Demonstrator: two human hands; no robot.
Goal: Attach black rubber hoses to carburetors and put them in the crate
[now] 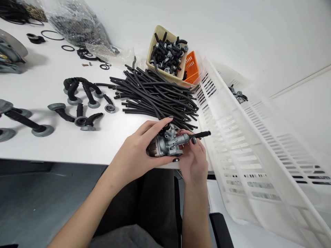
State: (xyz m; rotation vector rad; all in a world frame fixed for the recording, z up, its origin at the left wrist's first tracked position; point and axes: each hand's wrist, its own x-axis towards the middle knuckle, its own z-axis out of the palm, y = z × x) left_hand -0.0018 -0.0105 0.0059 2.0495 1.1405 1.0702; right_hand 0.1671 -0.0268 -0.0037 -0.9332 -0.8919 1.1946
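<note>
A grey metal carburetor (169,141) is held above the front edge of the white table (111,148). My left hand (139,148) is wrapped round its left side, the thumb along the lower side and the index finger over the top. From the carburetor's right end a black rubber boot (200,135) sticks out to the right. My right hand (195,158) has its fingers closed on the base of this boot, beside the metal cap. Just behind the carburetor lies a pile of black hoses (155,93).
Rubber boots with grey caps (88,93) stand at the left. A beige bin (150,51) of such parts and an orange basket (191,67) are at the back. White plastic crates (232,148) border the right side. A plastic bag (77,24) lies back left.
</note>
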